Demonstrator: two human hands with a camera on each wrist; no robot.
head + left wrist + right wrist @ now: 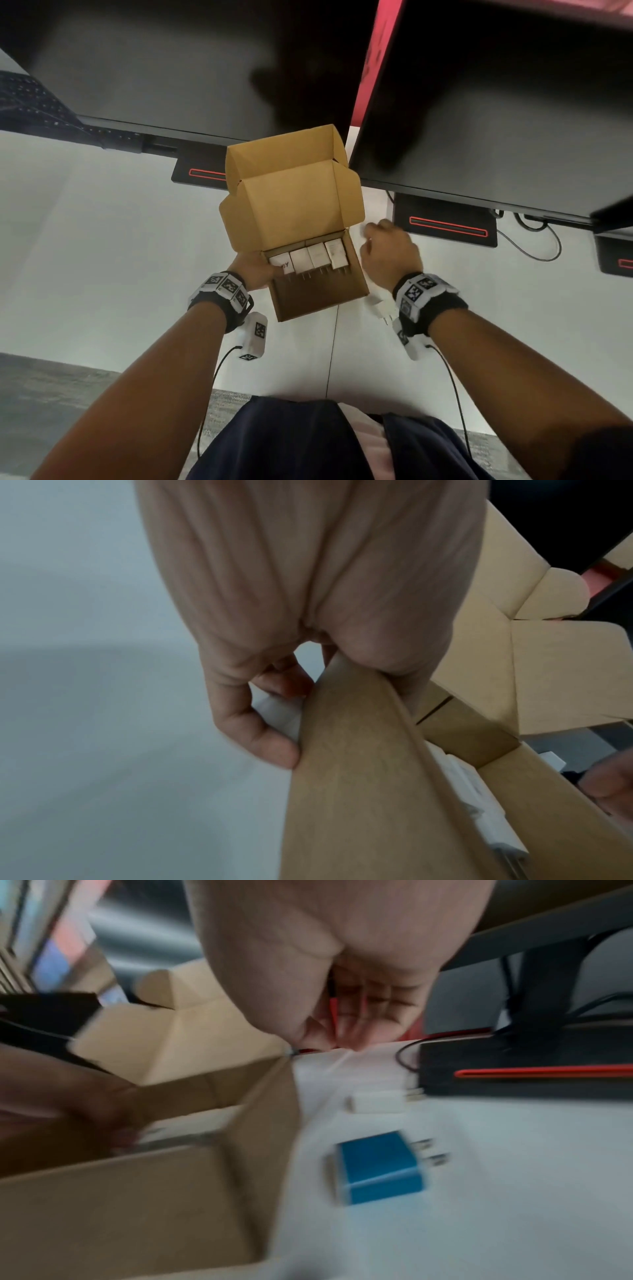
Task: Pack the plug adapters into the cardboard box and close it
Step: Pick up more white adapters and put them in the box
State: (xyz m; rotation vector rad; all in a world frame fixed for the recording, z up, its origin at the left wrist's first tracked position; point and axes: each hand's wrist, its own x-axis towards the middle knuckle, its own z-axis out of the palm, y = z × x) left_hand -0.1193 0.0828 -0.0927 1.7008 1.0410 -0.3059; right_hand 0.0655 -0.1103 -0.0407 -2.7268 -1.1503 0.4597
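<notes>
An open cardboard box (322, 308) stands on the white table with its lid (294, 205) raised. Several white plug adapters (301, 260) lie in a row in its far half, prongs toward me; the near half is bare. My left hand (263, 270) grips the box's left wall (359, 777), thumb inside by the end adapter, fingers (274, 750) outside. My right hand (390, 253) hovers right of the box, fingers loosely curled (359, 1015), holding nothing I can see. A white adapter (377, 1102) and a blue adapter (377, 1167) lie on the table beside the box; another view shows a white one (378, 306) under my right wrist.
Two dark monitors (171, 68) (496, 102) hang over the back of the table, their black bases (202, 173) (445, 222) close behind the box. Cables (534, 246) trail at right. A keyboard (30, 102) sits far left. The table's near edge (102, 366) is by my body.
</notes>
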